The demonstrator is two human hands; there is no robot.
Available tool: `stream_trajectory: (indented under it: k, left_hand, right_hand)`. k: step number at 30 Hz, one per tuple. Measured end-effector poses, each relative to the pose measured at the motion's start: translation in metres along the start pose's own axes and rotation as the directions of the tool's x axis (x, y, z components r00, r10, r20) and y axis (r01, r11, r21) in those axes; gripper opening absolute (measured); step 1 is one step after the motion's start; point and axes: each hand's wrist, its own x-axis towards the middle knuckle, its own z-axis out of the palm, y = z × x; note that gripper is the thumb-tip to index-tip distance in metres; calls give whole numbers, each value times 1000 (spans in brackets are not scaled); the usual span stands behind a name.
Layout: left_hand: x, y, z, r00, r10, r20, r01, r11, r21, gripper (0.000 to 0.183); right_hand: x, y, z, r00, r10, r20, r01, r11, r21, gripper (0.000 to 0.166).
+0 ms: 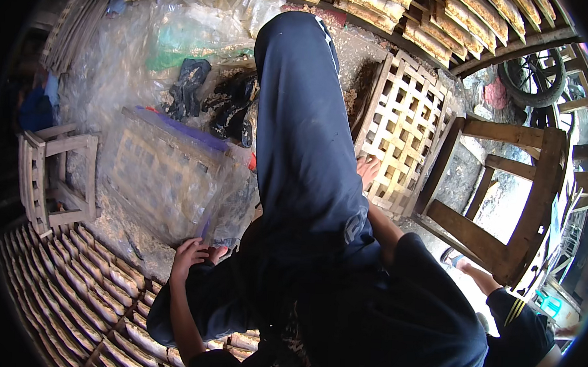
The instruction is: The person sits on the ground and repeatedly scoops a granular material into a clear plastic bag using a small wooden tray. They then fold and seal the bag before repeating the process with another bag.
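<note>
At the lower left, my left hand [189, 258] is beside the near corner of a low woven-slat frame [167, 177] covered in clear plastic sheeting [114, 89]; whether its fingers grip the sheet's edge cannot be made out. My right hand [368, 171] lies at the near left edge of a tray of woven bamboo strips [401, 134], partly hidden behind my raised knee, and its grip does not show. Purple cloth [192, 131] lies along the far edge of the covered frame. Black plastic [189, 88] rests on the sheeting beyond it.
Racks of pale, crumbly slabs [84, 292] fill the lower left, with more slabs [373, 5] at the top. A wooden stool frame [70, 172] stands left. Right are a wooden frame [473, 193], a bicycle wheel [533, 81] and another person [521, 320] in dark clothes.
</note>
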Motion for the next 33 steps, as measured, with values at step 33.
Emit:
stream_trajectory:
  k: [33]
  left_hand:
    - [-22, 79, 10, 939, 343, 28, -345, 934, 94, 29]
  right_hand:
    - [98, 16, -533, 997, -60, 58, -9, 612, 791, 34]
